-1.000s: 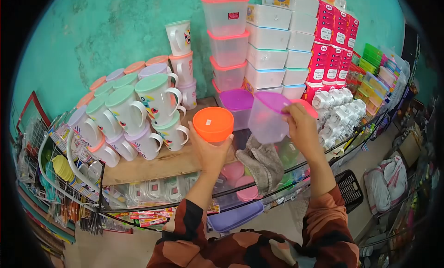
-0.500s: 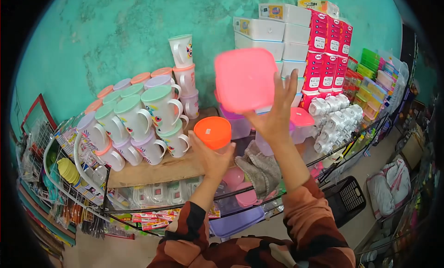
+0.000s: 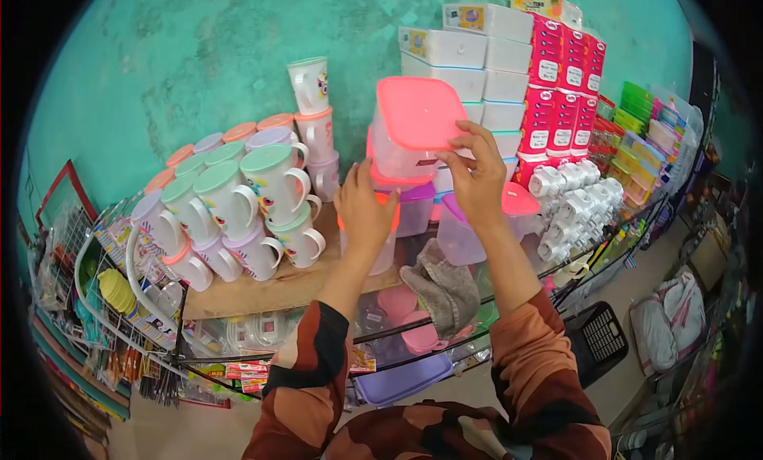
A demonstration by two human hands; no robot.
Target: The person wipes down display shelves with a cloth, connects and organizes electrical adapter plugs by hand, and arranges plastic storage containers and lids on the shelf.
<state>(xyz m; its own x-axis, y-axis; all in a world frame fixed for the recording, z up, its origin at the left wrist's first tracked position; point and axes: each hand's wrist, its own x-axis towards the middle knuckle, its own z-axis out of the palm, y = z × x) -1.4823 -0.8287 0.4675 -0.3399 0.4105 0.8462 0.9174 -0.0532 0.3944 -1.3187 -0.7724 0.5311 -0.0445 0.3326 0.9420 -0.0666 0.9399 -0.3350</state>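
Observation:
A clear square food container with a pink lid [image 3: 421, 114] sits over another pink-lidded container on top of a purple-lidded one [image 3: 415, 210]. My right hand [image 3: 474, 178] pinches the upper container at its front right corner, thumb below the lid's edge and fingers on it. My left hand [image 3: 367, 214] is raised at the left of this stack, fingers apart, fingertips near the lower pink lid. Behind that hand stands an orange-lidded container [image 3: 383, 253], mostly hidden by it. To the right is a purple-lidded tub [image 3: 461, 237], partly covered by my right wrist.
Lidded mugs [image 3: 270, 178] are stacked on the wooden board [image 3: 238, 299] at left. White boxes [image 3: 445, 48] and pink tissue packs [image 3: 548, 55] rise along the wall. A grey cloth [image 3: 441, 289] hangs over the shelf's front. White plastic pieces [image 3: 576, 206] lie at right.
The upper pink-lidded container has gone from tilted toward me to nearly level over the stack. My left hand has moved up from the orange lid's side; my right hand has shifted to the container's corner.

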